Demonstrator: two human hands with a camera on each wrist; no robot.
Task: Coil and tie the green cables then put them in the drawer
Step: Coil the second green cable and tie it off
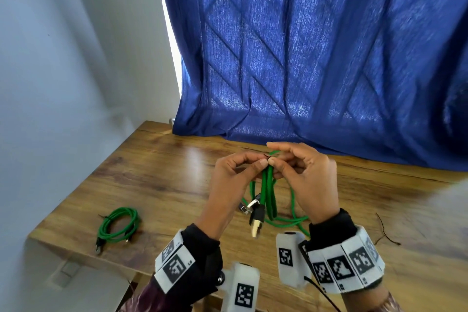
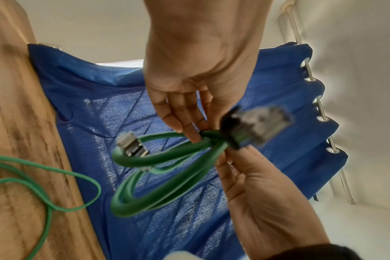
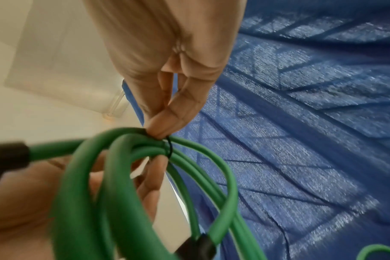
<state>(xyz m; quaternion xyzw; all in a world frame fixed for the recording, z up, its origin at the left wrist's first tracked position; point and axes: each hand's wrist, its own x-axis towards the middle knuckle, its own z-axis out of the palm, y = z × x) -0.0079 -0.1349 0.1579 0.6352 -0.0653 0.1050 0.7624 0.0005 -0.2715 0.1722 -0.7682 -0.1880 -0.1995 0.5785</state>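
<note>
While both my hands hover above the table [image 1: 162, 175], left hand [image 1: 229, 185] and right hand [image 1: 307, 182] pinch the black tie [image 3: 168, 146] round the coiled green cable [image 1: 268, 192].

Three green cables: one tied coil [image 1: 118, 223] on the table [image 1: 177, 159], one held bundle [image 1: 268, 192], one loose cable [image 1: 291, 220], two hands, one curtain [image 1: 316, 58]

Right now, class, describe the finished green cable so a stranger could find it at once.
Start at the wooden table below the blue curtain. Near its front left corner lies a coiled green cable. Unlike the other green cables, nobody holds it, and a dark tie binds its loops.
</note>
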